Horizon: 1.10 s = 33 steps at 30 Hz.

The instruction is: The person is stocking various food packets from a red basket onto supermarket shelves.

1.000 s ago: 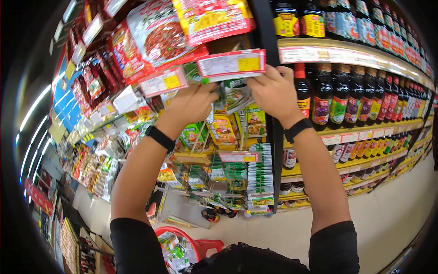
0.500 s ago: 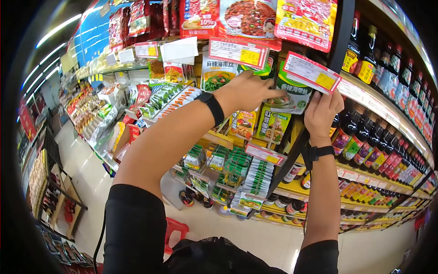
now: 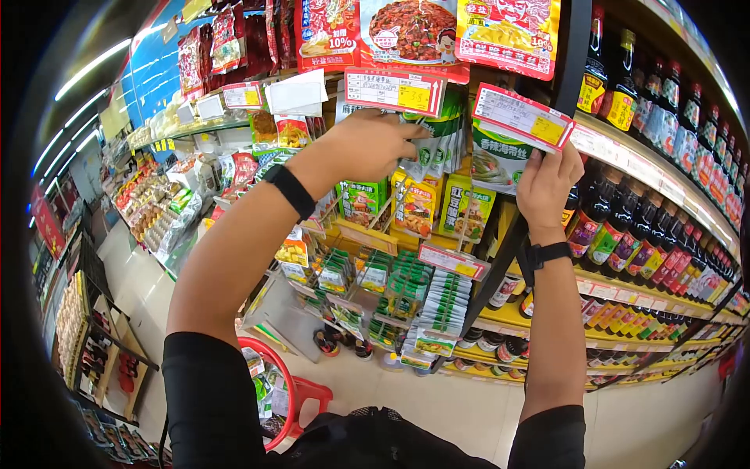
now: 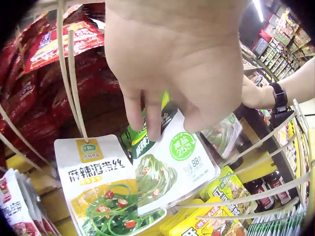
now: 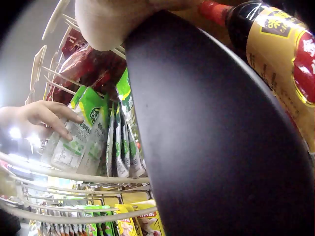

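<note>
My left hand (image 3: 367, 144) reaches in among hanging packets of seaweed shreds (image 3: 441, 129), under a price tag (image 3: 394, 92). The left wrist view shows its fingers over the top of a white-and-green packet (image 4: 172, 162), beside another packet of seaweed shreds (image 4: 101, 187) on its hook. Seen from the right wrist, the left fingertips lie against the face of a green-topped packet (image 5: 81, 132). My right hand (image 3: 551, 187) is at the dark shelf post (image 5: 211, 123), its fingertips at the lower edge of another price tag (image 3: 522, 117); I cannot tell whether they grip anything.
Large red and yellow food pouches (image 3: 410, 31) hang above. Soy sauce bottles (image 3: 617, 211) line the shelves at the right. More small packets (image 3: 441, 301) hang below. A red basket (image 3: 289, 383) with packets stands on the floor near my body.
The view has turned since a second ago. My left hand has moved left, from the right-hand seaweed packet to those beside it. My right hand stays by the right price tag.
</note>
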Each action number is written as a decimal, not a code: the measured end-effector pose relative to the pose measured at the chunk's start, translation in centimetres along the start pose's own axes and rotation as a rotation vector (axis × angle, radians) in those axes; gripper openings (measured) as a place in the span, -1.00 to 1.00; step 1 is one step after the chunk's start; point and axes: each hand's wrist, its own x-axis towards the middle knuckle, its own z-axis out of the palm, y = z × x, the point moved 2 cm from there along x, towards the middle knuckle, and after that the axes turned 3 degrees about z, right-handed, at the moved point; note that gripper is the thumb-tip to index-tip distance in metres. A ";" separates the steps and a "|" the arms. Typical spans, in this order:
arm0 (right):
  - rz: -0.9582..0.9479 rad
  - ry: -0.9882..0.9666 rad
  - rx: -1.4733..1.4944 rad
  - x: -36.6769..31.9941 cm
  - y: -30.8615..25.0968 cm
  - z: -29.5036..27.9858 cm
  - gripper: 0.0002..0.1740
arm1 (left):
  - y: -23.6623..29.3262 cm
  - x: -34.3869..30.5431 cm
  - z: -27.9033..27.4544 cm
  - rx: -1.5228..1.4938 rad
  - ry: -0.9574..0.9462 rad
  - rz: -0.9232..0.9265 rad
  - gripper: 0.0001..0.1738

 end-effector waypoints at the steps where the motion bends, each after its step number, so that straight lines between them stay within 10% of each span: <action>1: -0.003 0.006 0.001 0.0 0.0 0.0 -0.45 | 0.0 0.0 -0.3 -0.002 -0.038 -0.013 -0.65; 33: -0.011 -0.007 -0.014 0.1 0.2 0.0 -0.49 | 0.6 0.9 -0.5 -0.039 0.011 0.025 -0.27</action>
